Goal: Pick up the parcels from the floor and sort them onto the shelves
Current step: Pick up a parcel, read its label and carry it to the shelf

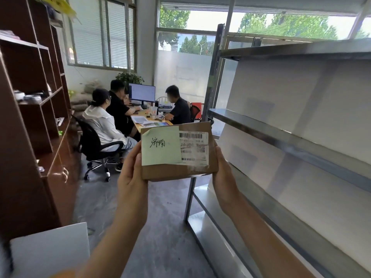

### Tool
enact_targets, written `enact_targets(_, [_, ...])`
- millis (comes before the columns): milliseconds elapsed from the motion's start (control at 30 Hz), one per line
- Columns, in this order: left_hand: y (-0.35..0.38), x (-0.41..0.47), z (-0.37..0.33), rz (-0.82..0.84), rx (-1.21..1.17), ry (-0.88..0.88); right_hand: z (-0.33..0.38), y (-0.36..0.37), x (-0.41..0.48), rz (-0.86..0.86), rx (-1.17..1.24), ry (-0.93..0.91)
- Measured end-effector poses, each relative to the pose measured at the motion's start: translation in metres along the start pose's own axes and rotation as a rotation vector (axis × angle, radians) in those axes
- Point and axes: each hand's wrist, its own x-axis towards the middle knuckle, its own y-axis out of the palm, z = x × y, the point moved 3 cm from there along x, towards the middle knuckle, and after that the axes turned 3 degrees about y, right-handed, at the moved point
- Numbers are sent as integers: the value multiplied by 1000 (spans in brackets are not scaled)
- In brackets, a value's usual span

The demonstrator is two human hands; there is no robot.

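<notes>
A small brown cardboard parcel point(176, 169) is held up in front of me at chest height. It carries a pale green note with handwriting and a white barcode label. My left hand point(131, 177) grips its left edge and my right hand point(223, 177) grips its right edge. The metal shelf unit point(281, 135) stands just to the right of the parcel, with bare shelves against a white back panel.
A brown wooden bookcase point(36, 109) lines the left side. Three people sit at a desk point(140, 121) with a monitor farther back, one on a black swivel chair point(96, 149). A white board point(50, 249) is at bottom left. Grey floor runs between bookcase and shelves.
</notes>
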Motion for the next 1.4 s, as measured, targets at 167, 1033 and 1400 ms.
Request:
enact_targets(167, [-29,29,3,-14,12,5,-12,32,26,19,13,10])
enact_targets(1033, [-125,92,5,-200,234,54,-89,147,105,212,300,60])
enact_targets(1400, [-74,105,24,-259,273,139,-88,107,145,319,399,44])
